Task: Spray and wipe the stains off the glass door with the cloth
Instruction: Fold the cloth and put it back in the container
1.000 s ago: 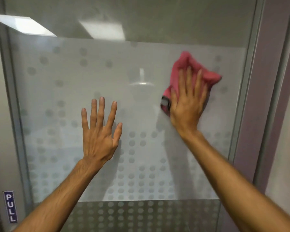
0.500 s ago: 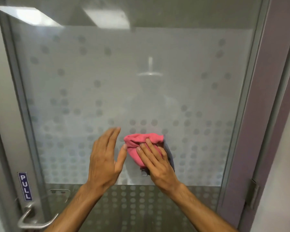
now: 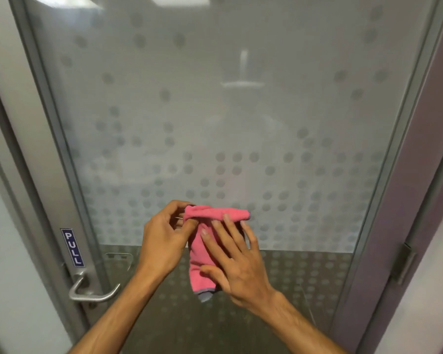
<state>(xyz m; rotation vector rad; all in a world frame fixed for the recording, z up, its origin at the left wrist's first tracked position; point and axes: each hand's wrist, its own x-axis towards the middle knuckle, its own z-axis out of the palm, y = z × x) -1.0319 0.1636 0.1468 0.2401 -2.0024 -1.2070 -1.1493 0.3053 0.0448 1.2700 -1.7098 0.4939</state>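
The frosted glass door (image 3: 215, 111) with a dotted pattern fills the view. A pink cloth (image 3: 202, 254) with a grey trim hangs in front of its lower part, off the glass, rolled over at the top. My left hand (image 3: 164, 241) pinches the cloth's upper left corner between thumb and fingers. My right hand (image 3: 235, 261) holds the cloth's right side, fingers spread over it and thumb under its lower part. No spray bottle is in view.
A metal lever handle (image 3: 92, 290) and a blue PULL sign (image 3: 72, 247) sit on the door's left frame. A purple wall (image 3: 399, 226) with a hinge (image 3: 404, 261) borders the right side.
My right hand slid the cloth down the glass from the upper right to the lower middle. The left hand left the glass and took hold of the cloth. The view tilted down.
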